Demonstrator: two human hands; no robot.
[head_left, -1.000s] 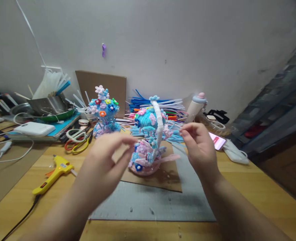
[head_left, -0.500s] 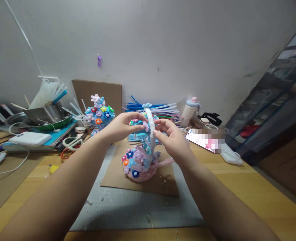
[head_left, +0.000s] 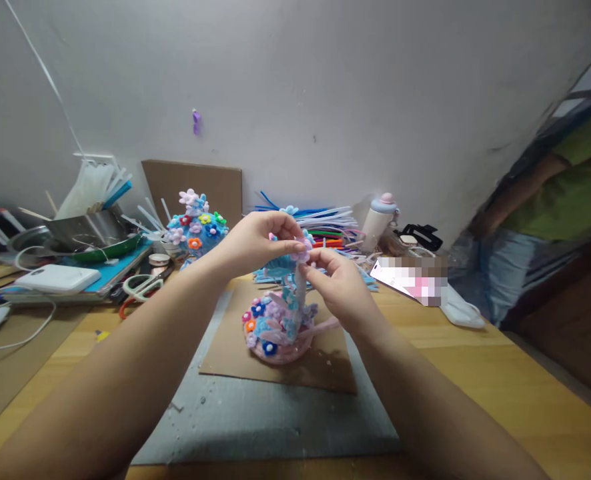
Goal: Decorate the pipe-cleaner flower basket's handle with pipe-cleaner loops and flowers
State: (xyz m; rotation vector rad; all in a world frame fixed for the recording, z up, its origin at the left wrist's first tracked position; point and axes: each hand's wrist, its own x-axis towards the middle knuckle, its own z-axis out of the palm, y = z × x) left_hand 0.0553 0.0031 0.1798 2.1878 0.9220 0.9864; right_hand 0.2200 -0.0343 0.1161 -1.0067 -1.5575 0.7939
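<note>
Holds lilac flower (head_left: 301,254) in left hand (head_left: 261,239) at white handle (head_left: 300,288); has right hand (head_left: 341,281) narrowed beside it, cannot tell whether gripping. Cannot read pixelated phone (head_left: 391,276).

Indoor light, fairly dim, cool and flat on the grey wall (head_left: 400,100), palest near top centre, dropping to black in the upper-right corner. I see soft shadow over the grey mat (head_left: 275,433) at bottom centre, another faint on the wall left of the insulated bottle (head_left: 377,223). Phone (head_left: 385,272), right of centre: bright, part mosaicked. Right edge stretched, leaning; green-shirted person (head_left: 550,200) there murky, smeared. Pipe-cleaner flower ornament (head_left: 275,333), mid-frame: colours clear, fine detail soft.
</note>
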